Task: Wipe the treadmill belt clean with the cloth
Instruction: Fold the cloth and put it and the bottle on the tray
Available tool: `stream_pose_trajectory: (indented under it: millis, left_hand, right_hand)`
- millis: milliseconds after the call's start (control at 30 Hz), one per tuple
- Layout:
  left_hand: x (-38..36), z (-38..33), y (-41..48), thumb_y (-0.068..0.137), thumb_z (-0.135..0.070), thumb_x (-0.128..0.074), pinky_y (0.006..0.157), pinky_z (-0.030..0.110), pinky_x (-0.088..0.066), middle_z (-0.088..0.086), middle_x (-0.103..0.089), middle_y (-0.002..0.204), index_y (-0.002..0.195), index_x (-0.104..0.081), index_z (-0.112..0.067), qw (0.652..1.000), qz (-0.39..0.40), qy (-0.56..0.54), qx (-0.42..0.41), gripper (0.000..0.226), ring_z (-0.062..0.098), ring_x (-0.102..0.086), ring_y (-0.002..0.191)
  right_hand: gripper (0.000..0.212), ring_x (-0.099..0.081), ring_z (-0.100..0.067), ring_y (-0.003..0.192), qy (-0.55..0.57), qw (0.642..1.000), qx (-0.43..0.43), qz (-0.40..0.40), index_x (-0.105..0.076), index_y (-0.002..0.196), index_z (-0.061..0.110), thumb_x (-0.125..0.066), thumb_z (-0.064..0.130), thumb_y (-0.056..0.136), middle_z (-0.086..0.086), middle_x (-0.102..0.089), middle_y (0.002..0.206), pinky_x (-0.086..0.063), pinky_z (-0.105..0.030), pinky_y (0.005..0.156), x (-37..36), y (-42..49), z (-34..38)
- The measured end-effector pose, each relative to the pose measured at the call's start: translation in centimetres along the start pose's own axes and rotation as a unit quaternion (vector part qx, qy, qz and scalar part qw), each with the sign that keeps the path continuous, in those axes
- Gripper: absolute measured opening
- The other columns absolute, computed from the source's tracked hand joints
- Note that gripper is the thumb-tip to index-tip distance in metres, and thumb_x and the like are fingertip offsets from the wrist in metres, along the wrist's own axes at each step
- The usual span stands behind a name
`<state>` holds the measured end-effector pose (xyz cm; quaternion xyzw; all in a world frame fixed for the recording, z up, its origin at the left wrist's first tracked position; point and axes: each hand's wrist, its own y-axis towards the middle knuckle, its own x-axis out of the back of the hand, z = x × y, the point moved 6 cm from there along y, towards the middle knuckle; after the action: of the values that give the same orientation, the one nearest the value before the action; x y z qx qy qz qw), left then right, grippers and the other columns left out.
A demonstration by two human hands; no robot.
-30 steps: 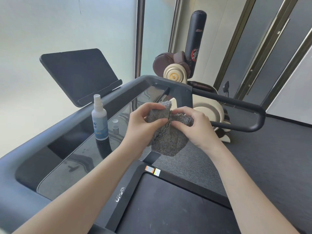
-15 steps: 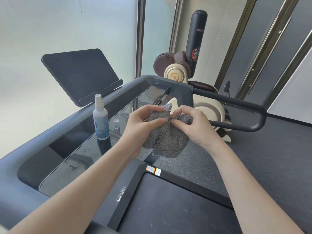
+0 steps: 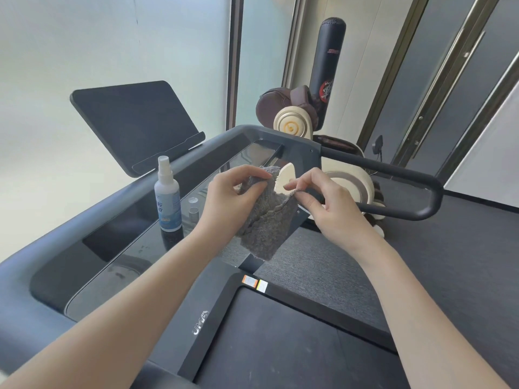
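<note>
A frosted glass wall fills the left of the room, and grey carpet covers the floor to the right. The treadmill runs across the lower view. Its dark belt lies bare at the bottom, and its glossy console panel slants up to the left. A black handrail loops out on the right. Behind it stand a punching bag and a massage chair.

The grey fluffy cloth hangs in the air over the front end of the deck, clear of the belt. Its long axis is nearly upright and its lower corner points down. The left hand pinches its upper left corner between thumb and curled fingers. The right hand nips the upper right edge with thumb and forefinger, its other fingers loosely bent.

A white spray bottle stands upright on the console panel, left of the hands.
</note>
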<state>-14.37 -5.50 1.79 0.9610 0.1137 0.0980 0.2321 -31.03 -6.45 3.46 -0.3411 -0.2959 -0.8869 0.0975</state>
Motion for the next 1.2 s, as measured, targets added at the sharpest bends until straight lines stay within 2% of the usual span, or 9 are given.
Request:
stream_pose_trajectory:
  millis: [100, 200, 400, 533, 633, 767, 933, 1000, 1200]
  left_hand:
    - [0.2, 0.2, 0.0, 0.088, -0.009, -0.064, 0.088, 0.043, -0.053, -0.017, -0.072, 0.095, 0.086, -0.075, -0.029, 0.999, 0.006, 0.044, 0.002, 0.023, 0.011, -0.065, 0.097]
    - [0.2, 0.1, 0.0, 0.089, -0.008, -0.064, 0.091, 0.041, -0.053, -0.014, -0.072, 0.099, 0.092, -0.076, -0.028, 0.997, 0.021, 0.074, -0.007, 0.023, 0.009, -0.064, 0.1]
    - [-1.3, 0.0, -0.5, 0.089, -0.004, -0.063, 0.097, 0.034, -0.05, 0.0, -0.075, 0.102, 0.136, -0.048, -0.039, 0.991, 0.119, -0.035, 0.044, 0.061, 0.006, -0.066, 0.1]
    - [-1.5, 0.4, -1.1, 0.091, -0.005, -0.061, 0.1, 0.038, -0.049, 0.005, -0.074, 0.106, 0.128, -0.06, -0.028, 0.976, 0.142, -0.117, 0.114, 0.044, 0.016, -0.067, 0.106]
    - [-1.8, 0.8, -1.6, 0.091, -0.001, -0.058, 0.089, 0.034, -0.053, 0.006, -0.074, 0.106, 0.115, -0.069, -0.021, 0.952, 0.155, -0.206, 0.164, 0.032, 0.02, -0.069, 0.102]
    - [-2.0, 1.1, -1.7, 0.089, 0.001, -0.057, 0.083, 0.03, -0.055, 0.009, -0.073, 0.107, 0.114, -0.069, -0.014, 0.93, 0.164, -0.265, 0.194, 0.032, 0.02, -0.069, 0.097]
    - [-2.5, 0.8, -2.2, 0.084, -0.003, -0.058, 0.102, 0.047, -0.043, 0.014, -0.07, 0.113, 0.114, -0.071, -0.015, 0.909, 0.184, -0.303, 0.22, 0.034, 0.027, -0.062, 0.104]
    - [-2.7, 0.7, -2.3, 0.083, -0.005, -0.058, 0.103, 0.048, -0.042, 0.013, -0.07, 0.111, 0.112, -0.072, -0.016, 0.901, 0.184, -0.322, 0.225, 0.034, 0.027, -0.063, 0.103]
    - [-2.9, 0.4, -2.4, 0.093, -0.004, -0.05, 0.098, 0.045, -0.048, 0.013, -0.068, 0.118, 0.122, -0.066, -0.016, 0.89, 0.193, -0.346, 0.224, 0.035, 0.028, -0.064, 0.106]
  right_hand:
    - [0.004, -0.056, 0.006, 0.095, 0.002, 0.999, 0.02, -0.035, -0.052, 0.09, 0.018, -0.055, 0.016, 0.092, 0.013, -0.063, 0.092, -0.038, -0.002, 0.08, 1.1, -0.1, 0.6]
    - [0.006, -0.055, 0.004, 0.087, 0.01, 0.998, 0.04, -0.054, -0.054, 0.091, 0.019, -0.057, 0.014, 0.09, 0.016, -0.058, 0.083, -0.041, -0.007, 0.082, 1.9, 0.0, 1.6]
    - [0.003, -0.055, -0.006, 0.08, 0.009, 0.998, 0.046, -0.041, -0.057, 0.092, 0.017, -0.057, 0.015, 0.091, 0.005, -0.062, 0.083, -0.043, -0.017, 0.073, 2.0, 0.9, 3.0]
    - [0.003, -0.057, -0.011, 0.08, 0.011, 0.999, 0.024, -0.034, -0.058, 0.092, 0.019, -0.058, 0.017, 0.09, 0.001, -0.064, 0.085, -0.043, -0.02, 0.069, 2.0, 1.1, 2.6]
    - [0.003, -0.058, -0.015, 0.08, 0.018, 0.999, 0.02, -0.021, -0.059, 0.09, 0.021, -0.058, 0.017, 0.09, 0.0, -0.064, 0.084, -0.043, -0.024, 0.069, 1.9, 1.1, 2.6]
    - [0.01, -0.059, -0.02, 0.084, 0.065, 0.997, 0.034, 0.008, -0.058, 0.086, 0.025, -0.059, 0.015, 0.089, -0.005, -0.065, 0.085, -0.045, -0.031, 0.074, 2.1, 0.9, 3.6]
    - [0.002, -0.056, -0.004, 0.075, 0.009, 0.999, 0.036, -0.021, -0.062, 0.09, 0.018, -0.061, 0.018, 0.088, 0.005, -0.064, 0.08, -0.041, -0.016, 0.062, 2.2, 1.5, 3.4]
    - [0.002, -0.054, -0.004, 0.072, 0.003, 0.999, 0.03, -0.039, -0.062, 0.089, 0.016, -0.061, 0.017, 0.088, 0.011, -0.061, 0.076, -0.037, -0.012, 0.06, 2.2, 1.6, 3.1]
    - [0.002, -0.053, -0.006, 0.07, -0.01, 0.996, 0.032, -0.082, -0.06, 0.087, 0.015, -0.062, 0.017, 0.088, 0.016, -0.056, 0.075, -0.042, -0.017, 0.061, 2.2, 1.3, 2.7]
